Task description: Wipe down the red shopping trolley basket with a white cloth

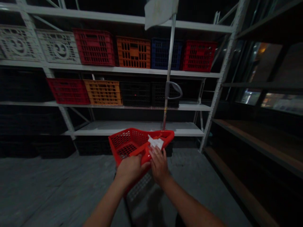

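Note:
A red plastic shopping cart stands in front of me, with its mesh basket open at the top. My left hand is wrapped round the cart's near edge, the thumb pointing right. Just to its right, my right hand holds a crumpled white cloth or tissue against the red top of the cart, fingers pressing on its near side. A metal pole rises behind the cart's far right corner, bearing a grey loop handle and a pale flag-like sheet.
White metal shelving spans the back, loaded with several crates, among them a red crate, an orange crate and a blue crate. Dark shelves run along the right. Grey floor surrounds the cart.

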Motion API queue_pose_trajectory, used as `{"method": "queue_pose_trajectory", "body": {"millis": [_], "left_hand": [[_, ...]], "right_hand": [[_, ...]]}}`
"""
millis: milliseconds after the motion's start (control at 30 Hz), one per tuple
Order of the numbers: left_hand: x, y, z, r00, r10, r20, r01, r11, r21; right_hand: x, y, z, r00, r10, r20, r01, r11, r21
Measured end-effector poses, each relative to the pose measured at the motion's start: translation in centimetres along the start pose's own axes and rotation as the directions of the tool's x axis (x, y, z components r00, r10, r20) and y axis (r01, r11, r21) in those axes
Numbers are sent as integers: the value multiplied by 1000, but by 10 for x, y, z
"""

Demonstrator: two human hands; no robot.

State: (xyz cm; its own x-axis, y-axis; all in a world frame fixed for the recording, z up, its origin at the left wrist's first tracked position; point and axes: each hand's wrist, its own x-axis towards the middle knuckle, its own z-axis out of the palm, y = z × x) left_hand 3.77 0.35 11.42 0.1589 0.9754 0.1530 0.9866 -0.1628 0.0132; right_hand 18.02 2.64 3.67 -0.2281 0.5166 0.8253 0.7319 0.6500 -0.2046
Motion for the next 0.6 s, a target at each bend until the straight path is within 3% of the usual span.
{"method": "queue_pose_trajectory", "body": {"millis": [100, 233, 333, 400, 500, 600], "left_hand": [[1, -7, -1, 1000, 14, -4, -14, 1000, 23], [2, -17, 0, 999, 32, -4, -32, 999, 41], [4, -23, 0, 999, 45, -4, -45, 998, 47], [6, -26, -1, 999, 44, -10, -44, 998, 50], [10, -32, -2, 999, 47, 6, -48, 998, 50], [13, -39, -3, 995, 98, 35, -100, 992, 76]], "right_hand": [[8, 18, -5, 995, 103, 16, -102, 993, -66], [30, 72, -10, 947, 321, -29, -322, 939, -123], [35, 94, -6, 930, 360, -68, -366, 924, -109], [31, 84, 3, 925, 356, -131, -364, 931, -42], [15, 37, 22, 924, 312, -220, -304, 950, 73], [-4, -19, 42, 986, 93, -139, -79, 991, 108]]}}
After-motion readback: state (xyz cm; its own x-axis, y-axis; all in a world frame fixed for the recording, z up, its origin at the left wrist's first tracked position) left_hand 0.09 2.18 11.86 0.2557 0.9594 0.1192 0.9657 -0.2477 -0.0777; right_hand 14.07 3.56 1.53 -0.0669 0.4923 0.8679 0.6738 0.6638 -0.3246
